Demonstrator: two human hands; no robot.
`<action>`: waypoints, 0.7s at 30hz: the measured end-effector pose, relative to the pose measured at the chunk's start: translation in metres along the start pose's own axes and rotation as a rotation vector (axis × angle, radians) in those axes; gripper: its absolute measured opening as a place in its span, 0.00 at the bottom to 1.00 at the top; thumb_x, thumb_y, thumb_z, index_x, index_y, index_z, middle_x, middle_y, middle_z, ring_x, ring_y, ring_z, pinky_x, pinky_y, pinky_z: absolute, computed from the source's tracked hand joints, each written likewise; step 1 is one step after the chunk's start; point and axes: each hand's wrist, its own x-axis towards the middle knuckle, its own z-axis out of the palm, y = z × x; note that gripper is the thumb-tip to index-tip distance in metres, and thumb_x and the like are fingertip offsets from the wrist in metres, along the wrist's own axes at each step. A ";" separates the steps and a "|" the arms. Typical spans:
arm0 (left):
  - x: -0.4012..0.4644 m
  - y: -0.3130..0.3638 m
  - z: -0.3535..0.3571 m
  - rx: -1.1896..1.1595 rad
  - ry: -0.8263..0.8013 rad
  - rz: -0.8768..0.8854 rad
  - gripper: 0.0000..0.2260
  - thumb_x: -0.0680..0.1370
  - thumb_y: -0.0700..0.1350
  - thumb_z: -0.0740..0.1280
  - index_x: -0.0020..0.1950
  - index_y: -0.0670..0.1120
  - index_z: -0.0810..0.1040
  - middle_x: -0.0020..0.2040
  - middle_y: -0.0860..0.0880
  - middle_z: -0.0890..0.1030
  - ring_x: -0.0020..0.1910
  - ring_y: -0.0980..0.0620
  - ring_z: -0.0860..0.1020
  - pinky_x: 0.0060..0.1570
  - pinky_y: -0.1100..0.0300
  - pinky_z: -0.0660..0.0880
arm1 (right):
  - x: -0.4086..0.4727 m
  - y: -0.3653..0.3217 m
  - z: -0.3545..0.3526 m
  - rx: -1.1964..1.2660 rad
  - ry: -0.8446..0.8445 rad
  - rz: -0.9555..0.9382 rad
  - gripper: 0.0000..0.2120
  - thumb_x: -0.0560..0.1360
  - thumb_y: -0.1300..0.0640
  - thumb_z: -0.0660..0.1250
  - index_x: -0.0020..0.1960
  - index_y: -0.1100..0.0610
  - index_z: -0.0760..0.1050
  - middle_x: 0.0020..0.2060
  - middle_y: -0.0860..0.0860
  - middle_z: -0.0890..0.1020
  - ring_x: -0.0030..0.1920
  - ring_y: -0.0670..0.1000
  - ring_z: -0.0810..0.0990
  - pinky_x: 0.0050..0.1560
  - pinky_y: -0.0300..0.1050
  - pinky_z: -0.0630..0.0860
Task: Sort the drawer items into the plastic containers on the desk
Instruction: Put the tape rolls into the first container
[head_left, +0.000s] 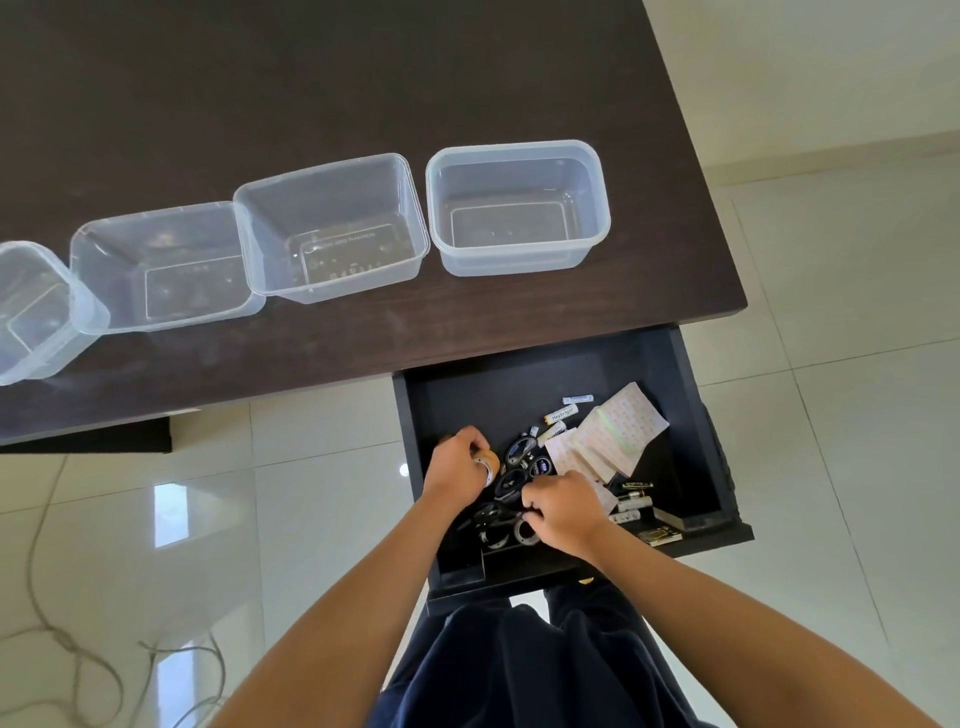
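In the open drawer (691, 415), below the desk's 4 containers (517, 208), our left hand (457, 465) grips a tape roll (488, 464); our right hand (563, 506) curls over clutter, grasp unclear.

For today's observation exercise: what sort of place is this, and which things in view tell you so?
Probably a home study or small office. A dark wooden desk has an open drawer holding batteries, tape rolls and sticker sheets, and the room has a glossy tiled floor.

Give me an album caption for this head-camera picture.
Both hands rummage in the open drawer; four clear containers sit on the desk.
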 end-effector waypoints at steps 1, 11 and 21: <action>0.000 0.003 -0.003 -0.012 0.021 0.008 0.10 0.73 0.34 0.63 0.47 0.48 0.76 0.43 0.47 0.80 0.40 0.50 0.79 0.34 0.62 0.74 | 0.000 0.000 0.000 0.009 -0.025 0.003 0.06 0.73 0.53 0.67 0.47 0.55 0.77 0.43 0.51 0.82 0.45 0.54 0.80 0.48 0.46 0.67; -0.003 0.013 -0.018 -0.099 0.037 0.009 0.09 0.74 0.35 0.66 0.50 0.47 0.76 0.43 0.52 0.77 0.41 0.56 0.76 0.37 0.66 0.74 | 0.003 0.000 0.002 -0.278 -0.183 -0.271 0.15 0.49 0.56 0.79 0.29 0.47 0.74 0.28 0.44 0.70 0.30 0.47 0.72 0.34 0.40 0.71; -0.012 0.014 -0.025 -0.079 0.050 0.004 0.07 0.74 0.39 0.68 0.48 0.51 0.76 0.43 0.51 0.79 0.41 0.51 0.80 0.40 0.59 0.80 | 0.001 0.000 -0.003 -0.228 -0.141 -0.357 0.16 0.59 0.71 0.70 0.40 0.53 0.79 0.34 0.51 0.73 0.37 0.55 0.74 0.44 0.52 0.73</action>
